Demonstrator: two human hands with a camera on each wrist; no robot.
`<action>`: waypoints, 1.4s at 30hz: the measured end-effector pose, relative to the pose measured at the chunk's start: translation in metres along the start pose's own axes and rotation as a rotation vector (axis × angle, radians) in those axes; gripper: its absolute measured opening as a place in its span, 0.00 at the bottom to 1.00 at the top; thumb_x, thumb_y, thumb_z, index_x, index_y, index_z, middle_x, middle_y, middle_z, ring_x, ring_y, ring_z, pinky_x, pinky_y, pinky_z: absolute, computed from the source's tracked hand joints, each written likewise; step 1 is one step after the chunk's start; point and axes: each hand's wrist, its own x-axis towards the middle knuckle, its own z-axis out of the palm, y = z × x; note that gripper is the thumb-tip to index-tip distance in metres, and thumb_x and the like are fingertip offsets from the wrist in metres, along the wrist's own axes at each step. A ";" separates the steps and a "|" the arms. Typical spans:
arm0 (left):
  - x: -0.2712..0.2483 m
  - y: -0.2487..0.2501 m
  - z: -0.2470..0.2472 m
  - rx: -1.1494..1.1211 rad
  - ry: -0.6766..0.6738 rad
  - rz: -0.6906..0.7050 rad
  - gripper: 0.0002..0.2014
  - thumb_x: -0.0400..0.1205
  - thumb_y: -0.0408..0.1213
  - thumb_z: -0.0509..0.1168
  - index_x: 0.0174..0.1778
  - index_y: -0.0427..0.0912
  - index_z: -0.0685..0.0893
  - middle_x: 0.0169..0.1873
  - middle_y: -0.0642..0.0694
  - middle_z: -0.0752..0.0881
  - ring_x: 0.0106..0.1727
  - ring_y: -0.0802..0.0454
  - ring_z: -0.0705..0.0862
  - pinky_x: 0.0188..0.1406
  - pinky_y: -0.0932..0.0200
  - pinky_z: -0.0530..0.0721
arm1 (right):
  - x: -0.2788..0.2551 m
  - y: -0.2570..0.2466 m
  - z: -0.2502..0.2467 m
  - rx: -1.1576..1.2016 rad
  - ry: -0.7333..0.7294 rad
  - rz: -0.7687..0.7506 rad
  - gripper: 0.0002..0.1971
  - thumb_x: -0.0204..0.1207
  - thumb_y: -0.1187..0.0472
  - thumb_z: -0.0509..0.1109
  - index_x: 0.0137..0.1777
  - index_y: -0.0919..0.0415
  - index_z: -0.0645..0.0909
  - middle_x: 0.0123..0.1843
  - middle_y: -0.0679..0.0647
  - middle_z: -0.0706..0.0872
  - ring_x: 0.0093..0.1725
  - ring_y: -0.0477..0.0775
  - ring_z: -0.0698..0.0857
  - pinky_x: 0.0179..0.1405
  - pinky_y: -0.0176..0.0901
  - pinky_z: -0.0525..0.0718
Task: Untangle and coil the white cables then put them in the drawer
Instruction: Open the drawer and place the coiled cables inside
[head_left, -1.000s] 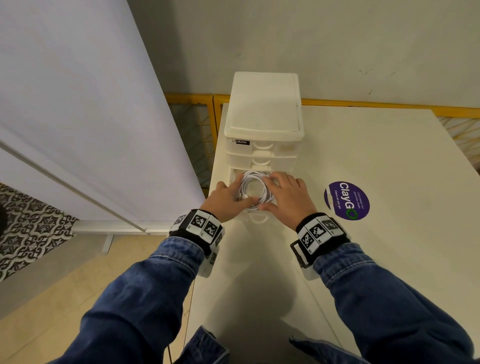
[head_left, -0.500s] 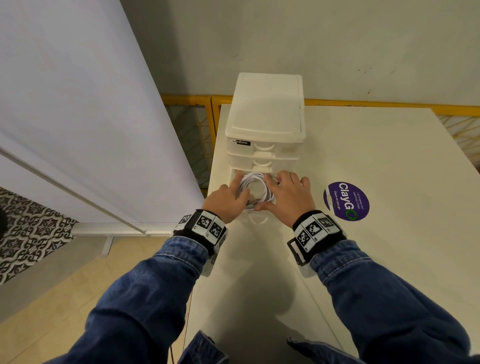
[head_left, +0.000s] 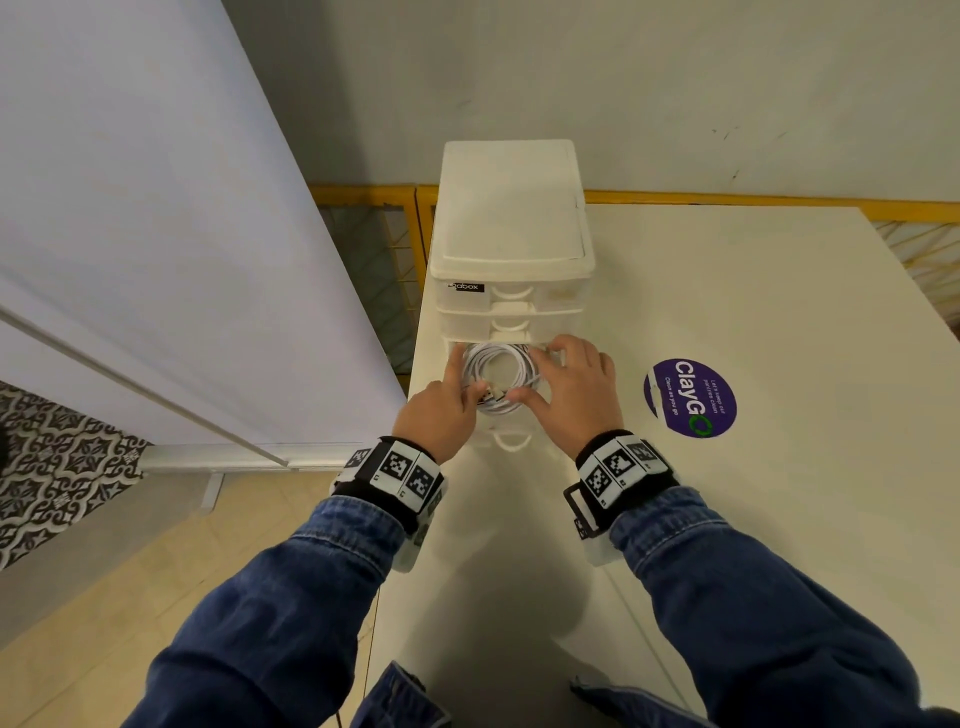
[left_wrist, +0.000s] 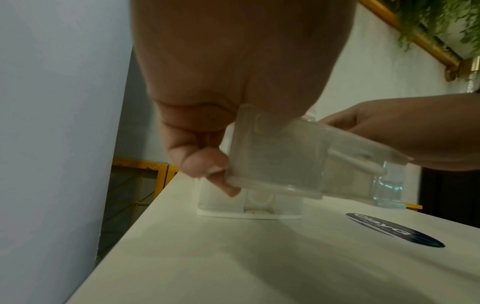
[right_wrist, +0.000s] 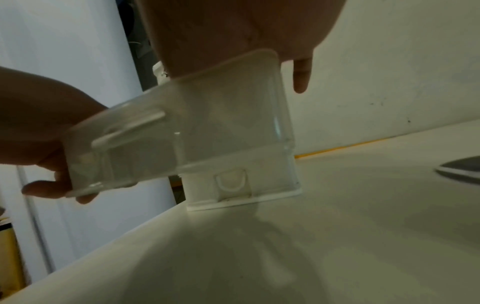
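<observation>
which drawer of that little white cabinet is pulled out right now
The third drawer down, holding the coiled white cable. The two drawers above it sit flush; a fourth below is closed too.

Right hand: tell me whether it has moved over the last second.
Barely. The right hand stays at the open drawer over the coiled white cable, just left of the purple sticker; only its fingers have shifted slightly.

Purple sticker (head_left: 691, 397) on white table (head_left: 753, 519)

One drawer unit (head_left: 511, 244), one cable coil (head_left: 500, 375), two hands, one sticker (head_left: 691, 397).
</observation>
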 end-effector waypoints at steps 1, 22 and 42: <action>-0.001 0.001 -0.001 0.009 0.018 -0.005 0.29 0.87 0.52 0.49 0.83 0.49 0.50 0.50 0.33 0.87 0.49 0.34 0.85 0.43 0.51 0.76 | -0.002 0.002 0.001 0.085 0.050 0.036 0.27 0.71 0.40 0.69 0.64 0.56 0.78 0.63 0.59 0.77 0.65 0.61 0.74 0.64 0.56 0.70; 0.035 0.033 -0.094 -0.469 0.405 0.014 0.40 0.80 0.65 0.55 0.82 0.44 0.54 0.75 0.39 0.71 0.73 0.44 0.74 0.70 0.45 0.76 | -0.018 0.026 -0.011 0.679 -0.340 0.237 0.71 0.49 0.47 0.86 0.80 0.46 0.34 0.84 0.46 0.46 0.80 0.43 0.53 0.74 0.39 0.56; 0.052 0.051 -0.107 -0.284 0.104 0.065 0.25 0.82 0.56 0.61 0.68 0.42 0.68 0.58 0.44 0.82 0.56 0.44 0.84 0.56 0.43 0.86 | 0.044 0.013 0.009 0.700 0.041 0.441 0.45 0.52 0.49 0.85 0.69 0.52 0.66 0.65 0.51 0.79 0.61 0.53 0.80 0.61 0.53 0.81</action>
